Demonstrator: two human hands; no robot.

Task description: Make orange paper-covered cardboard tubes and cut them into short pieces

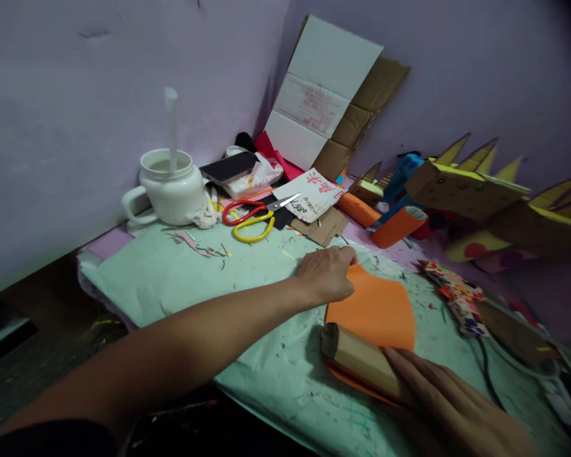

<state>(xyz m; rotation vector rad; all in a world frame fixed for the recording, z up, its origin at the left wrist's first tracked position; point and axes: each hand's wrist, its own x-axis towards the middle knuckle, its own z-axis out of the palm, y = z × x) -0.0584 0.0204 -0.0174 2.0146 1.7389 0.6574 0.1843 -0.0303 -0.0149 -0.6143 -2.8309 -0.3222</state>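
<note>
An orange sheet (375, 304), paper or thin foam, lies on the pale green table cover, with its near edge partly turned up beneath a brown cardboard tube (366, 358). My left hand (327, 273) is closed at the sheet's far left edge, thumb and fingers on the sheet; the fingertips are partly hidden. Over the right end of the tube rests my right hand (452, 393), its fingers close together and pressing the tube against the sheet. The hand covers that end of the tube.
Scissors (254, 219) with red and yellow handles lie beyond my left hand, near a white mug (171, 190) and a phone (231, 166). Cardboard figures with yellow spikes (466, 187) and an orange roll (400, 227) stand at right. A floral-patterned object (457, 298) lies near a dark cord.
</note>
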